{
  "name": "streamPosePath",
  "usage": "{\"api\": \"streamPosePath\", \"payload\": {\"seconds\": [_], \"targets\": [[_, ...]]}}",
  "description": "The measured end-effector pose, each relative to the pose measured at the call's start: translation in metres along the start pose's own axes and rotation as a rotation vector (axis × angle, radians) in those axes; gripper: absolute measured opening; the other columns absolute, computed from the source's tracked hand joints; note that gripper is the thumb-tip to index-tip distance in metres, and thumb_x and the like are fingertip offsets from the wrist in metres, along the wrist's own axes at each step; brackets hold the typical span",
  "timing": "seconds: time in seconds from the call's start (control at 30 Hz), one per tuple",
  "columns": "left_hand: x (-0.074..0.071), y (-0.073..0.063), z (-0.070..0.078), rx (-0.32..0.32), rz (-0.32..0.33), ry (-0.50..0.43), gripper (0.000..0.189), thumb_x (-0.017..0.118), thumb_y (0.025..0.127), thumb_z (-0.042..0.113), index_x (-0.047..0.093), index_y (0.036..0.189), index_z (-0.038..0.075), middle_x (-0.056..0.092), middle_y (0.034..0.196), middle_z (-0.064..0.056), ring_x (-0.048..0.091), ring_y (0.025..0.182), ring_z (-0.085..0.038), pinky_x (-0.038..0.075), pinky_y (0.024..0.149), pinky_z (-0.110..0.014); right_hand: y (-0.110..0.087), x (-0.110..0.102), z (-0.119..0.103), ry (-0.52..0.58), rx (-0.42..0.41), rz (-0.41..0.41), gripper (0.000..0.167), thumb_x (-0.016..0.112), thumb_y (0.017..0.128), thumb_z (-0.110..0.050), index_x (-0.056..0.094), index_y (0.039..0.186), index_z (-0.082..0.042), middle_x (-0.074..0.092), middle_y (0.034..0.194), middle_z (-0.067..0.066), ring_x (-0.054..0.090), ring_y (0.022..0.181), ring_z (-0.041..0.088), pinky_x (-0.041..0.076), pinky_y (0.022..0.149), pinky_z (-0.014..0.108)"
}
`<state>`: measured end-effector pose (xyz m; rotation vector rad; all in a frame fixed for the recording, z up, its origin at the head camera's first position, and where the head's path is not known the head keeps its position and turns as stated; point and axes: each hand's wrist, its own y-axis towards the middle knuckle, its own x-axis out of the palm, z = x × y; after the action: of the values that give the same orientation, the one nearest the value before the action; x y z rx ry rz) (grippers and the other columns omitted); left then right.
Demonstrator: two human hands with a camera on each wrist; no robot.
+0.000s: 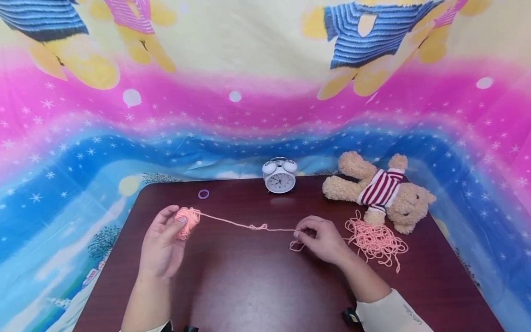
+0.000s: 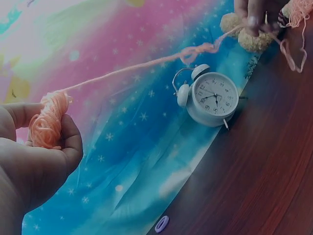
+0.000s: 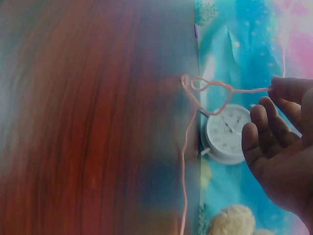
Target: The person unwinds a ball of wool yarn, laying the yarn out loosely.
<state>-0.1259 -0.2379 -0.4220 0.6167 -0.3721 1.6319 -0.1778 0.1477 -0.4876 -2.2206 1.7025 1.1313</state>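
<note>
Yarn bundle (image 1: 191,224) — in left hand (image 1: 163,246)

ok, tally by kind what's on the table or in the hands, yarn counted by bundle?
Yarn bundles: 2 (wound ball in the left hand, loose pile on the table)
Alarm clock: 1
Teddy bear: 1
Purple ring: 1
Total: 5
</note>
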Motion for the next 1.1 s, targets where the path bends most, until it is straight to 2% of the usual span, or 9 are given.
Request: {"api": "streamPosePath", "payload": {"seconds": [0.2,0.37,0.6,0.87,1.1], "targets": [[-0.009,-0.001,0.005,0.005,0.011,-0.003,0.026,0.05,0.103,-0.012,0.055,0.12,0.008,0.069,0.11,-0.006,0.069,0.097,-0.015,0.059,0.083,-0.023,-0.01,-0.02,0.006,-0.05,0.01,0.029,0.004,0.081,0.091,-0.018,0.077,0.091,-0.017,0.07,0.097,-0.012,0.065,0.088,0.008,0.054,0.074,0.028],[-0.016,-0.001,0.008,0.018,0.012,-0.019,0.025,0.05,0.103,-0.011,0.057,0.119,0.007,0.069,0.11,-0.006,0.07,0.096,-0.015,0.06,0.082,-0.023,-0.017,-0.037,0.011,-0.085,0.027,0.051,0.01,0.081,0.09,-0.014,0.076,0.092,-0.022,0.07,0.099,-0.013,0.067,0.093,0.007,0.054,0.078,0.026],[-0.024,-0.003,0.013,0.031,0.009,-0.033,0.024,0.049,0.104,-0.011,0.055,0.121,0.006,0.069,0.108,-0.008,0.071,0.095,-0.017,0.06,0.081,-0.024,-0.026,-0.059,0.022,-0.112,0.017,0.087,0.012,0.081,0.09,-0.012,0.076,0.092,-0.023,0.071,0.099,-0.013,0.067,0.095,0.01,0.052,0.081,0.022],[-0.031,-0.004,0.013,0.045,0.007,-0.04,0.025,0.047,0.104,-0.012,0.056,0.12,0.005,0.069,0.106,-0.009,0.072,0.092,-0.018,0.06,0.08,-0.025,-0.04,-0.085,0.032,-0.16,0.06,0.101,0.01,0.079,0.093,-0.015,0.076,0.094,-0.025,0.072,0.1,-0.011,0.065,0.093,0.007,0.055,0.07,0.026],[-0.037,-0.005,0.012,0.023,0.008,-0.016,0.024,0.048,0.104,-0.01,0.055,0.121,0.005,0.068,0.108,-0.007,0.071,0.093,-0.017,0.06,0.08,-0.024,-0.054,-0.109,0.04,-0.185,0.134,0.106,0.006,0.075,0.097,-0.019,0.077,0.1,-0.023,0.073,0.109,-0.003,0.065,0.098,0.009,0.058,0.068,0.027]]}}
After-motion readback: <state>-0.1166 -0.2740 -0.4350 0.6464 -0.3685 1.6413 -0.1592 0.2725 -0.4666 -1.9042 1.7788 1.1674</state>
